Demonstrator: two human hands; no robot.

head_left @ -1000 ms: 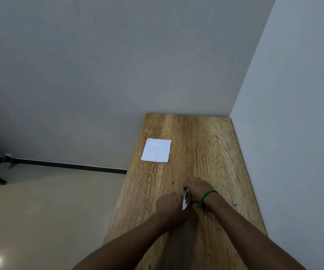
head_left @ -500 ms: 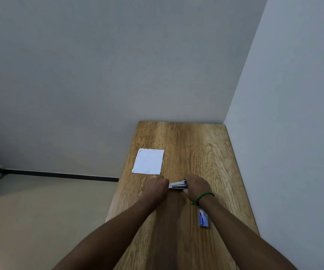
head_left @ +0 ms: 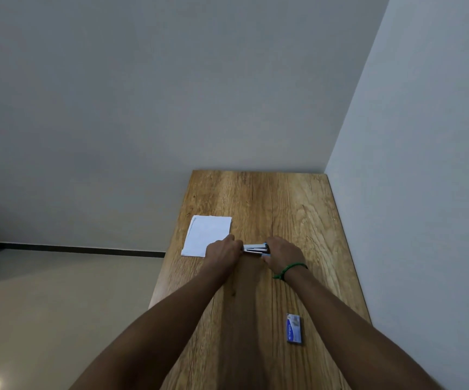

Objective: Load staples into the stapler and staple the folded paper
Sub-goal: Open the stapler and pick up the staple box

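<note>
A small white and blue stapler point(head_left: 255, 248) lies sideways between my two hands over the wooden table point(head_left: 270, 204). My left hand point(head_left: 222, 250) grips its left end and my right hand point(head_left: 282, 253), with a green band at the wrist, grips its right end. The folded white paper point(head_left: 205, 233) lies flat near the table's left edge, just beyond my left hand, whose knuckles overlap its near right corner. A small blue staple box point(head_left: 294, 328) rests on the table nearer to me, under my right forearm's side.
A grey wall runs close along the table's right side and another closes off its far end. The table's left edge drops to a beige floor with a dark baseboard strip point(head_left: 72, 249).
Both hands have moved forward with the stapler, toward the paper. The stapler turned from upright to lying sideways between them. The blue staple box came into view behind my right wrist.
</note>
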